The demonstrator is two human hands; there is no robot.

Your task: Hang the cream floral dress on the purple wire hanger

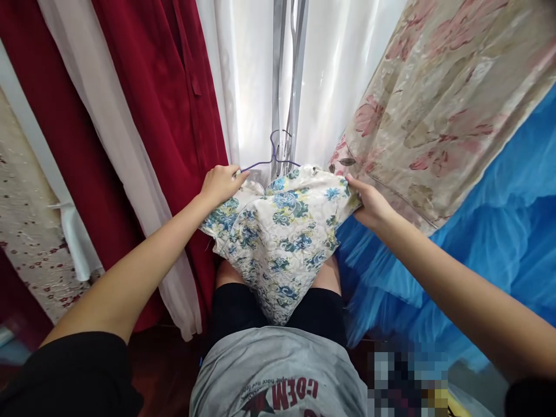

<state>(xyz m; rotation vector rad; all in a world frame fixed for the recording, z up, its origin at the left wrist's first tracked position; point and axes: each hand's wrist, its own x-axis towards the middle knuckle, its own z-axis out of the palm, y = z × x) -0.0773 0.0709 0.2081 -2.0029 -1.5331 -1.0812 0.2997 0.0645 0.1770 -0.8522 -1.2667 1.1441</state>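
Both hands grip the floral dress (280, 237) at frame centre: left hand (221, 184) and right hand (369, 204) closed on its shoulders (purple hanger (273, 157) inside).

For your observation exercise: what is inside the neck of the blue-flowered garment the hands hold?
A purple wire hanger: its hook and one arm show above the garment; the rest is covered by cloth.

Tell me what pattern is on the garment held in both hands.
Blue and green flowers on cream fabric, on the garment; head view shows it best.
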